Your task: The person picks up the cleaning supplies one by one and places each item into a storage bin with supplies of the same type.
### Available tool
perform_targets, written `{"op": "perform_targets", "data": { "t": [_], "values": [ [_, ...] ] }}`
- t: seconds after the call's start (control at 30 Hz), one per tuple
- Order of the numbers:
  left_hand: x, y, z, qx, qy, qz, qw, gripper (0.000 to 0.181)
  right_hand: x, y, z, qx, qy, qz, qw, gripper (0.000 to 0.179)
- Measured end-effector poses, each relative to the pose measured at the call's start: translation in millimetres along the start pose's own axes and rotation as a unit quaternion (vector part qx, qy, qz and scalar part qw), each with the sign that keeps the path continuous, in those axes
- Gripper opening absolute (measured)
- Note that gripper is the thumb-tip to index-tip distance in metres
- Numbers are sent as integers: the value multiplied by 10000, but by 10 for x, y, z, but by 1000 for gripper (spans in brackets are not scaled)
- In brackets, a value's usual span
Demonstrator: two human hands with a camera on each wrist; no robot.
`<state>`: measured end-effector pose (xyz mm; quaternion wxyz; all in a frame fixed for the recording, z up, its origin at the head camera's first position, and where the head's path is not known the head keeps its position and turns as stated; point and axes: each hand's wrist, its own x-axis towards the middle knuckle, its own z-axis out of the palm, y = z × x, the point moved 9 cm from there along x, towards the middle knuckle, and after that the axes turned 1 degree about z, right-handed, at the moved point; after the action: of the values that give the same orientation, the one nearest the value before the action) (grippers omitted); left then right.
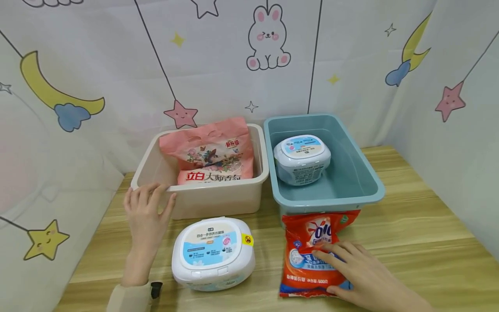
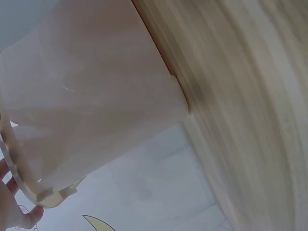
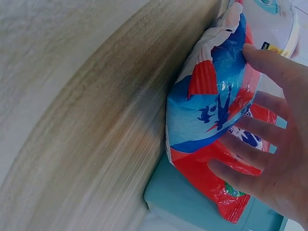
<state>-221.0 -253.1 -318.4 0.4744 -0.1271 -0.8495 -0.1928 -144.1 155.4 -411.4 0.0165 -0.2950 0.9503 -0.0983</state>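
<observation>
My left hand holds the front left corner of the cream bin, fingers over the rim and thumb near the front wall. In the left wrist view the hand appears at the bin's rim. A pink laundry detergent bag leans inside that bin. My right hand rests on a red laundry powder bag, which lies before the blue bin. In the right wrist view its fingers are spread and fairly straight along the bag.
The blue bin stands right of the cream one and holds a white lidded laundry capsule tub. A similar white tub sits on the wooden table between my hands. A patterned white curtain hangs behind.
</observation>
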Motion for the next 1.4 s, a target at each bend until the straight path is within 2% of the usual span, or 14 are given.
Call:
{"op": "perform_targets", "data": {
  "t": [0.13, 0.27, 0.37, 0.8, 0.97, 1.13, 1.2, 1.4],
  "values": [
    [-14, 2, 6, -21, -34, -17, 10000, 27, 7, -8, 10, -20, -12, -1, 10000, 67],
    [-12, -1, 11, -37, -82, -42, 10000, 32, 27, -4, 53, 115, -282, 110, 9995, 68],
    [-6, -3, 8, -65, -104, -72, 9999, 27, 46, -12, 83, 160, -426, 124, 9989, 68],
    [1, 8, -5, -60, 54, 0, 10000, 31, 76, -38, 149, 283, -732, 173, 9968, 72],
    [0, 16, -3, -54, 49, 7, 10000, 30, 97, -82, 163, -7, -698, 10, 9976, 72],
    [4, 16, -5, -59, 50, -5, 10000, 31, 95, -126, 176, -308, -428, -217, 9984, 73],
    [3, 17, -4, -53, 44, -14, 10000, 31, 90, -125, 178, -295, -370, -235, 9986, 73],
    [-1, 15, -1, -33, 36, -36, 10000, 31, 105, -93, 204, -135, -562, -128, 9982, 73]
  ]
}}
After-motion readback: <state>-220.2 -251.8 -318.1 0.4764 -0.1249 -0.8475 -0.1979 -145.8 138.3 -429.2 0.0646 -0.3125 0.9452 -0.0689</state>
